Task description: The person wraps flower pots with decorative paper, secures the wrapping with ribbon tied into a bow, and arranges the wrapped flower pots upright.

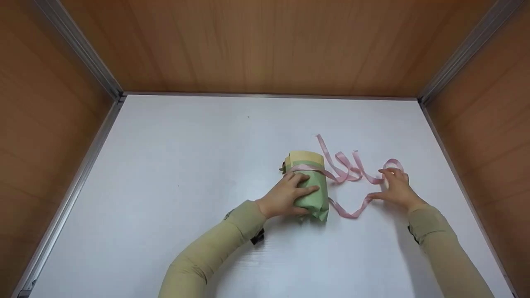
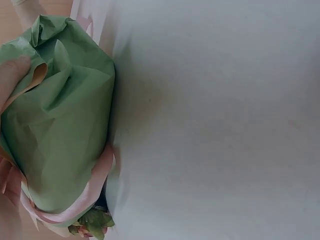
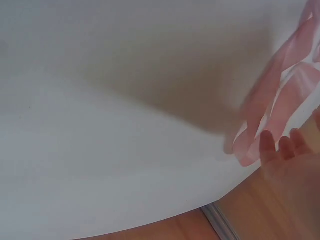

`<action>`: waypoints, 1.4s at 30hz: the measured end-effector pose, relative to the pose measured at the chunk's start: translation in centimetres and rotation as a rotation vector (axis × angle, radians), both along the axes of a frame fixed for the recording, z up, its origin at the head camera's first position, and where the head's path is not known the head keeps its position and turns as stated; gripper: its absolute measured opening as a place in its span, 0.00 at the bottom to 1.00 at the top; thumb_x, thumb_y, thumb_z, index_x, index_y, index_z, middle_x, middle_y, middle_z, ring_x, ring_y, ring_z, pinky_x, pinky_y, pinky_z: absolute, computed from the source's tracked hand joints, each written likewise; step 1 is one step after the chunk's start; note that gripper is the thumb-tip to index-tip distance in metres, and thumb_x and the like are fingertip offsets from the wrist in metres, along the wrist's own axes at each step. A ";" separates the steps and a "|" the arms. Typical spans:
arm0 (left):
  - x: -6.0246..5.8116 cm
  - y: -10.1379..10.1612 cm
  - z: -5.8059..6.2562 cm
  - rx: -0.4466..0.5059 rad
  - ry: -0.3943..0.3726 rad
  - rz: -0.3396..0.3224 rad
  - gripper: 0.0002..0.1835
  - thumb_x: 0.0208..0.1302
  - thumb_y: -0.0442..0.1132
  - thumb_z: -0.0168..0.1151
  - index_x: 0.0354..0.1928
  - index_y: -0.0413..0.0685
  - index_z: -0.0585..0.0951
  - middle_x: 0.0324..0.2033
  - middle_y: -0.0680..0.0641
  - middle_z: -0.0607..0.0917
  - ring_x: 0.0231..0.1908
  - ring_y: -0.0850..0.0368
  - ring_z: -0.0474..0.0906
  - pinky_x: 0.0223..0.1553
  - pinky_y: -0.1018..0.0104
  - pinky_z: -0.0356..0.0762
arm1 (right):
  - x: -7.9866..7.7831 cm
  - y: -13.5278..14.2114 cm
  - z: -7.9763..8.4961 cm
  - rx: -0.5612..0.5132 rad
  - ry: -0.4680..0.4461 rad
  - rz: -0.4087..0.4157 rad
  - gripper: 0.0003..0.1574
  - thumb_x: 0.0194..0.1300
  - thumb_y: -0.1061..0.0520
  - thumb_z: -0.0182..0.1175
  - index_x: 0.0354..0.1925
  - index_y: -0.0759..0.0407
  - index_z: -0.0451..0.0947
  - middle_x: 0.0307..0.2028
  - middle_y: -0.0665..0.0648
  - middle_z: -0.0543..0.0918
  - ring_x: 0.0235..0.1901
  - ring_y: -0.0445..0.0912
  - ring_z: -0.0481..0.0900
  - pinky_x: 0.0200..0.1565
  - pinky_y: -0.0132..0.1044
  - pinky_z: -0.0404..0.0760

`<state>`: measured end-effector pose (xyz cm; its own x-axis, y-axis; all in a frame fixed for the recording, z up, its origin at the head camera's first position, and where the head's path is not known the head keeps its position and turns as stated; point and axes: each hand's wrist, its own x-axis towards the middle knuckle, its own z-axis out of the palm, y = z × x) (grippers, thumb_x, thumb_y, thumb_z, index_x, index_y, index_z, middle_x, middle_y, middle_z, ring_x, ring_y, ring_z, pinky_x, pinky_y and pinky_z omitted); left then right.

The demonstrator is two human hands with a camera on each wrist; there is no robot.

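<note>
A bouquet [image 1: 312, 194] wrapped in green and cream paper lies on the white table, a pink ribbon [image 1: 306, 167] around it near the flower end. My left hand [image 1: 287, 194] holds it from the left, fingers spread over the paper. In the left wrist view, leaves and a bit of flower [image 2: 95, 222] show past the ribbon band. To the right, my right hand [image 1: 395, 188] is at the loose ribbon, thumb and index finger apart. One ribbon length runs from the bouquet to the thumb; a loop rises past the fingers. In the right wrist view, ribbon folds [image 3: 287, 97] lie at the fingertips.
Loose ribbon tails [image 1: 345, 176] curl over the table between bouquet and right hand. Wooden panels [image 1: 265, 45] with metal edging stand at the back and both sides of the white table [image 1: 186, 136].
</note>
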<state>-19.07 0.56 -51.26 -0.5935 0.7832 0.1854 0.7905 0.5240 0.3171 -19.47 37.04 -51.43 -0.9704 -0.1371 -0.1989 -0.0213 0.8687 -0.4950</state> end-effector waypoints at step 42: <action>-0.3 0.2 -0.4 0.021 -0.004 -0.001 0.35 0.57 0.57 0.66 0.66 0.59 0.69 0.63 0.42 0.66 0.64 0.46 0.60 0.67 0.55 0.58 | 0.4 2.5 3.2 -0.412 -0.481 0.004 0.25 0.71 0.49 0.51 0.49 0.71 0.73 0.38 0.51 0.83 0.36 0.41 0.77 0.45 0.36 0.76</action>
<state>-19.41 0.75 -51.69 -0.5936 0.7798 0.1990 0.7897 0.5166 0.3311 -19.10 39.55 -48.26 -0.7846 -0.2990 -0.5431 0.2842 0.6051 -0.7437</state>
